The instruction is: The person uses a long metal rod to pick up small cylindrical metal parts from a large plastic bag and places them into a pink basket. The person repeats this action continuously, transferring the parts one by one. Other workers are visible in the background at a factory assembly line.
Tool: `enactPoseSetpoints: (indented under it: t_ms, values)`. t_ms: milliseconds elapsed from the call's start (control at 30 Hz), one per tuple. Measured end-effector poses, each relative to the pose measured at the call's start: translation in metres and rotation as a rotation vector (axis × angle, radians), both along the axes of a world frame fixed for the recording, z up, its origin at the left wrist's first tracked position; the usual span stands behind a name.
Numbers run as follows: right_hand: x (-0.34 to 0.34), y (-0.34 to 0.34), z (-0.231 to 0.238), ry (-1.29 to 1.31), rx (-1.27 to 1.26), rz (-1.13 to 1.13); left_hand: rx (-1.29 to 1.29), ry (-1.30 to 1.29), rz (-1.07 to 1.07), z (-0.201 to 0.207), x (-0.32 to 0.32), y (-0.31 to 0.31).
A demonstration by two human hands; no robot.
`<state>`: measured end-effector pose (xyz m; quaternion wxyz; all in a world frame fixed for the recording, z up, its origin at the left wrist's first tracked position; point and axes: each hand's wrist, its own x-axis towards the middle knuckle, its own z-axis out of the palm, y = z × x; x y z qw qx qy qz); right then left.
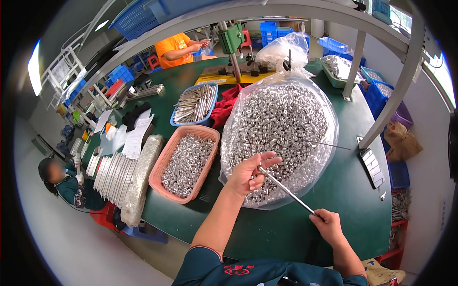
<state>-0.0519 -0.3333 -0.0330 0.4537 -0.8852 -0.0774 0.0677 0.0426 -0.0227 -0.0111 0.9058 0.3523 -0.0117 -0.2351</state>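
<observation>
A slim silver metal rod (288,191) slants between my two hands above the near side of a clear plastic bag (329,159). My right hand (328,225) is closed round its lower end. At the upper end, my left hand (248,175) has its fingers partly curled about the tip, two of them stretched out; whether a small part sits there too, I cannot make out. Heaped in the wide-open bag are small silver metal rings (281,124). A thin dark rod (329,144) lies across the bag's right side.
Left of the bag, a pink basket (155,177) holds more small metal parts. Behind it are a blue basket (172,119) of metal rods and a red cloth (226,106). A phone (372,168) lies by the shelf post (381,114). Two people sit beyond the green table (186,231).
</observation>
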Motion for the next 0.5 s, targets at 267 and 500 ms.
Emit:
enactPoseSetpoints:
  t_ms: [267,500]
  values:
    - [0.000,0.002,0.001,-0.021,-0.015,-0.007,-0.162,-0.028,-0.019,-0.007,0.000,-0.007]
    - [-0.001,0.001,0.001,-0.016,0.002,-0.025,-0.211,-0.017,0.030,-0.009,-0.001,-0.009]
